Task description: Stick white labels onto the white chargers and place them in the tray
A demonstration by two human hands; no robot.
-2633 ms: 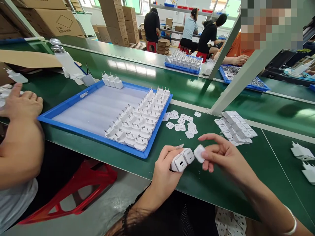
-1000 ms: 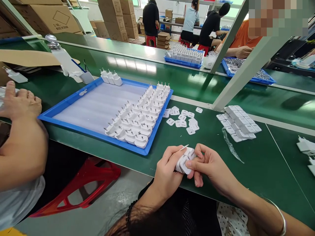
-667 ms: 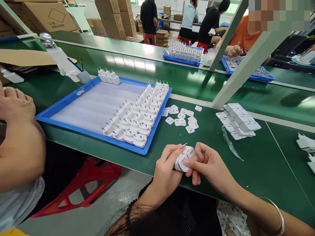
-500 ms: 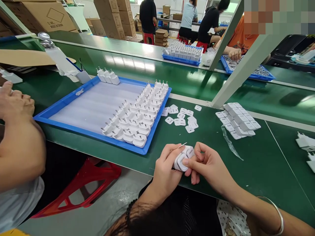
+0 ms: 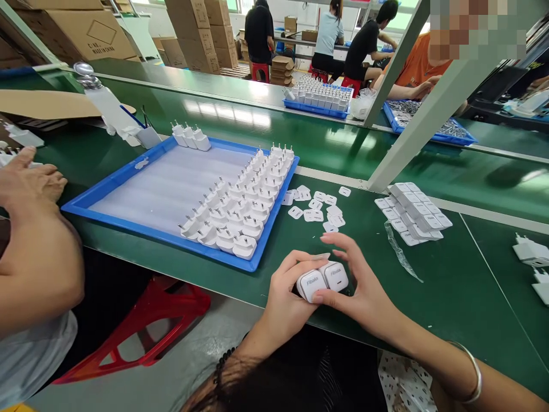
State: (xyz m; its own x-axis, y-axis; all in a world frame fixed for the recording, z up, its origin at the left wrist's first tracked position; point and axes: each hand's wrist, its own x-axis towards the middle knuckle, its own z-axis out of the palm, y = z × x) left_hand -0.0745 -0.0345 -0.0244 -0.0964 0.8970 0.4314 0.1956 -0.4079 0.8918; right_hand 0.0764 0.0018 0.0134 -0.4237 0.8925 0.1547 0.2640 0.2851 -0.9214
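Note:
Two white charger plugs (image 5: 312, 284) sit side by side in my left hand (image 5: 288, 297), their labelled faces turned up. The fingers of that hand are closed around them from the left. My right hand (image 5: 364, 286) is at the right of the pair, its thumb touching their near edge and its other fingers spread above the far edge. The prongs of these plugs are hidden. Beyond my hands lie loose white face plates (image 5: 313, 215), scattered on the green table (image 5: 343, 220). To the left, a blue tray (image 5: 253, 264) carries rows of similar plugs (image 5: 244, 246), prongs up.
Stacked white plates (image 5: 418, 212) and a clear plastic strip (image 5: 401, 254) lie to the right. More chargers (image 5: 529, 250) rest at the right edge. A co-worker's hand (image 5: 34, 180) is at the left. A slanted metal post (image 5: 412, 137) rises behind the table.
My right hand's fingers have uncurled and spread above the chargers. The two chargers have turned so that their labelled faces show more fully. The co-worker's hand across the table has lifted.

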